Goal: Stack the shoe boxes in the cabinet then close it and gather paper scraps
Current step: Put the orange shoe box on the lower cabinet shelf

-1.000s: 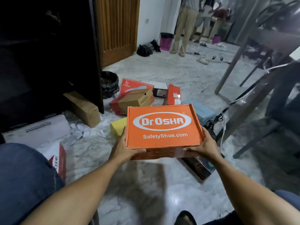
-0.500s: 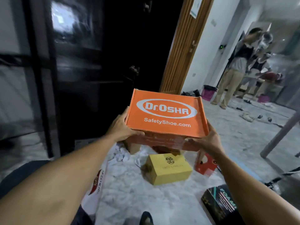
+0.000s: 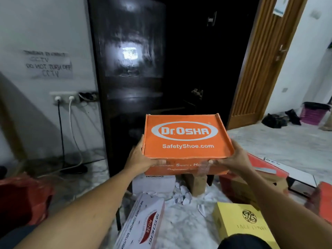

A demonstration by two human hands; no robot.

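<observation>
Both arms reach forward, elbows low. The left hand (image 3: 142, 159) and right hand (image 3: 233, 157) clamp the near corners of the orange shoe box (image 3: 186, 137), thumbs on its front face, fingers beneath; it is held level, long axis across the body. Straight beyond the grip, the dark cabinet (image 3: 197, 60) gapes open, its shelves too dim to make out.

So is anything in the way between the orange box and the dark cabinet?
Nothing visible blocks it. Both hands, left hand and right hand, hold the orange box up before the open cabinet. Its inside is too dark to see.
</observation>
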